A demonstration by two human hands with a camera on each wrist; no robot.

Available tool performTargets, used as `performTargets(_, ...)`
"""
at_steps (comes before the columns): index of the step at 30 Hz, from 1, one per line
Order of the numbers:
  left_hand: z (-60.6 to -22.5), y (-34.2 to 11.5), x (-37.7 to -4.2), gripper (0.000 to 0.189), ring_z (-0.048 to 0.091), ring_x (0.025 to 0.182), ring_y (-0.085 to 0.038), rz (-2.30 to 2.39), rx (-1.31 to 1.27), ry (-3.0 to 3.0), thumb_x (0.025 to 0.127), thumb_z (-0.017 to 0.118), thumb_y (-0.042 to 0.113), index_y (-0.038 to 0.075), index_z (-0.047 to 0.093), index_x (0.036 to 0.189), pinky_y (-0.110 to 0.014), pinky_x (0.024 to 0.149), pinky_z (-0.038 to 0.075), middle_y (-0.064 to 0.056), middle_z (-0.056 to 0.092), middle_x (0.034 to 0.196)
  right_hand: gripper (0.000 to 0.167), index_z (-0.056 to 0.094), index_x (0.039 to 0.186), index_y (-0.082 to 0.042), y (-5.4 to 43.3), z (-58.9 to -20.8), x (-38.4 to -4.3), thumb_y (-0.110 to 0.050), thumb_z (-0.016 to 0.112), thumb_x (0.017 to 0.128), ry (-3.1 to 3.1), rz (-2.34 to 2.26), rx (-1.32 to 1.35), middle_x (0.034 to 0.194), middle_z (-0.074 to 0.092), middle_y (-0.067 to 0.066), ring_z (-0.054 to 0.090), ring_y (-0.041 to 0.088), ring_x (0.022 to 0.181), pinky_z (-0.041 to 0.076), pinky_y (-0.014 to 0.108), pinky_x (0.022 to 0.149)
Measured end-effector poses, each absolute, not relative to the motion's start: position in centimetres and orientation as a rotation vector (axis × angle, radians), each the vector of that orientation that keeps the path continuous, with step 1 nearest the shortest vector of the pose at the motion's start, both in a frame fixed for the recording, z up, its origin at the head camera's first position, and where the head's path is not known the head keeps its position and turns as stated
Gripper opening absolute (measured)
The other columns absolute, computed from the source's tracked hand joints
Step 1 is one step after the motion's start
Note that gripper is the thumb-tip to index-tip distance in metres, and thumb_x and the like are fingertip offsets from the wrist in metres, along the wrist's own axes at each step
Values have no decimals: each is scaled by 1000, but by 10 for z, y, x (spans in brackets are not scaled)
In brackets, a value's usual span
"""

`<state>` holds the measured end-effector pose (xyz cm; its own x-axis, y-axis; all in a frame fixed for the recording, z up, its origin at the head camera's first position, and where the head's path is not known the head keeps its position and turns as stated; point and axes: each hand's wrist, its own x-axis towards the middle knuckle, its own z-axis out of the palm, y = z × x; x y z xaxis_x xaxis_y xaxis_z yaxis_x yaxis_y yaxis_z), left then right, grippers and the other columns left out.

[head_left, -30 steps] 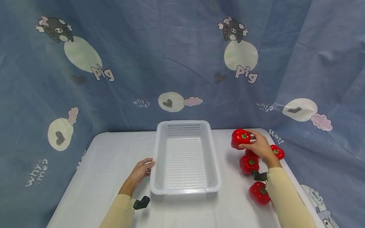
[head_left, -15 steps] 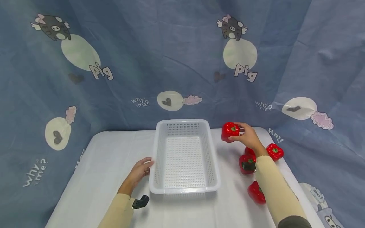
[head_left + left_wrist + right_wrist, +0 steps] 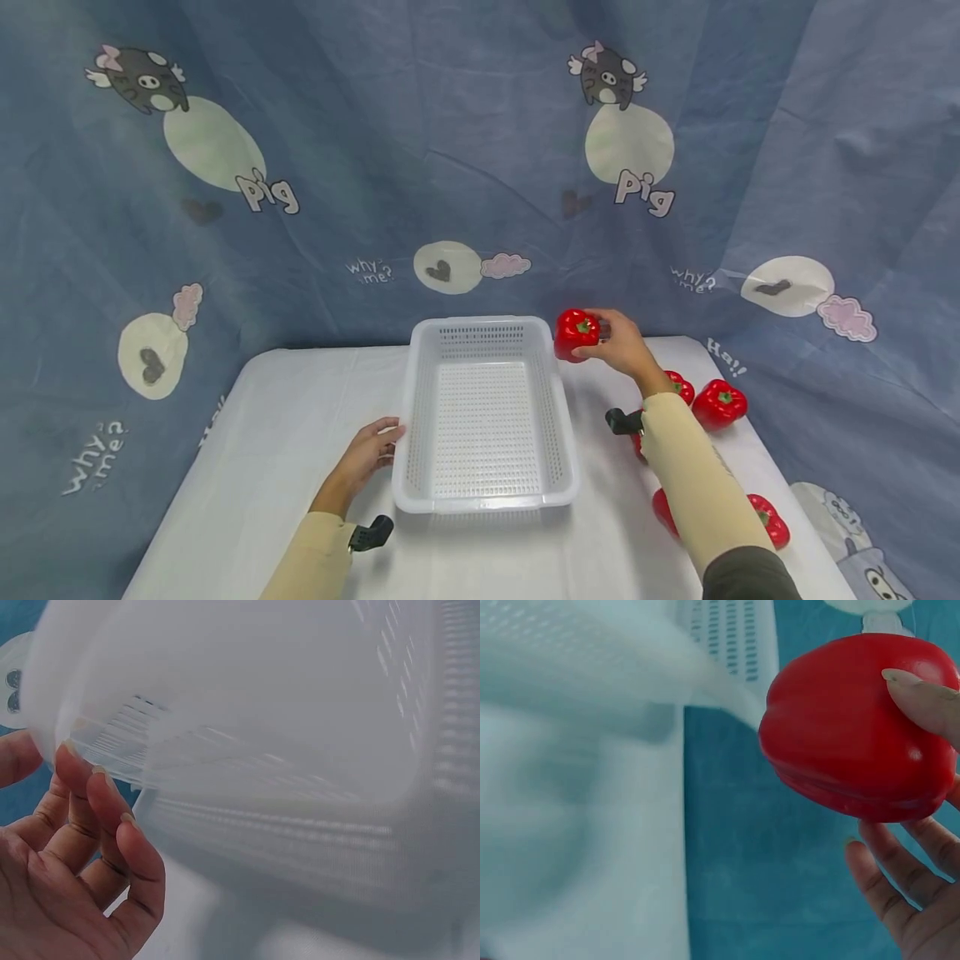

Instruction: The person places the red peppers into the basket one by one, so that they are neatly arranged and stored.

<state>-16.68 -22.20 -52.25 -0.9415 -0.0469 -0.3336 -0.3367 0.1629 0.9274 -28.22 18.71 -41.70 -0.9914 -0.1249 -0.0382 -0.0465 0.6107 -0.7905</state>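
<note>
My right hand (image 3: 618, 342) grips a red bell pepper (image 3: 576, 335) with a green stem, held up beside the far right corner of a white plastic basket (image 3: 567, 450). In the right wrist view the thumb lies on one side of the bell pepper (image 3: 855, 727) and fingertips touch its other side. My left hand (image 3: 367, 452) holds the basket's left rim. In the left wrist view, thumb and curled fingers (image 3: 139, 855) of that hand are at the rim of the basket (image 3: 300, 697). Its perforated floor shows bare in the head view.
Several more red bell peppers (image 3: 720, 404) lie on the white-covered table (image 3: 300, 400) to the right, some partly hidden by my right sleeve. Another bell pepper (image 3: 768, 522) sits near the right edge. A blue printed curtain (image 3: 480, 167) hangs close behind the table.
My right hand has carried the bell pepper leftward and slightly upward, from above the other peppers to the basket's far right corner. The left hand stays at the rim.
</note>
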Motion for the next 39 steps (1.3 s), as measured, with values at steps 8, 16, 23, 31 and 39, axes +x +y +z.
performTargets(8, -524, -221, -165, 36, 59, 80, -16, 1875, -399, 2192, 97, 55, 21, -2, 51, 125, -33, 75, 48, -6, 65, 94, 80, 42, 141, -9, 159, -413, -292, -15, 83, 73, 2749, -1297, -204, 139, 42, 16, 40, 38, 126, 51, 51, 86)
performTargets(16, -525, -218, -164, 39, 59, 80, -17, 1868, -391, 2198, 97, 55, 22, -3, 51, 126, -32, 74, 47, -9, 65, 97, 79, 41, 141, -9, 145, -422, -297, -17, 83, 74, 2704, -1324, -182, 139, 44, 16, 41, 38, 126, 48, 51, 91)
performTargets(23, -526, -218, -167, 38, 59, 81, -18, 1873, -393, 2199, 96, 56, 23, -2, 52, 124, -31, 73, 47, -8, 66, 97, 77, 43, 139, -8, 131, -431, -299, -15, 83, 73, 2688, -1351, -182, 137, 46, 16, 42, 36, 125, 48, 51, 92)
performTargets(31, -524, -220, -166, 35, 59, 80, -17, 1875, -404, 2192, 97, 56, 21, -2, 53, 123, -31, 73, 47, -7, 66, 96, 77, 44, 140, -10, 117, -441, -303, -14, 83, 74, 2671, -1331, -203, 138, 46, 15, 42, 35, 125, 49, 49, 91)
performTargets(39, -523, -220, -166, 36, 59, 81, -16, 1875, -407, 2187, 96, 57, 23, -2, 52, 123, -31, 74, 47, -6, 66, 96, 76, 44, 139, -9, 104, -450, -306, -12, 83, 73, 2649, -1365, -184, 136, 48, 14, 45, 35, 123, 49, 49, 90)
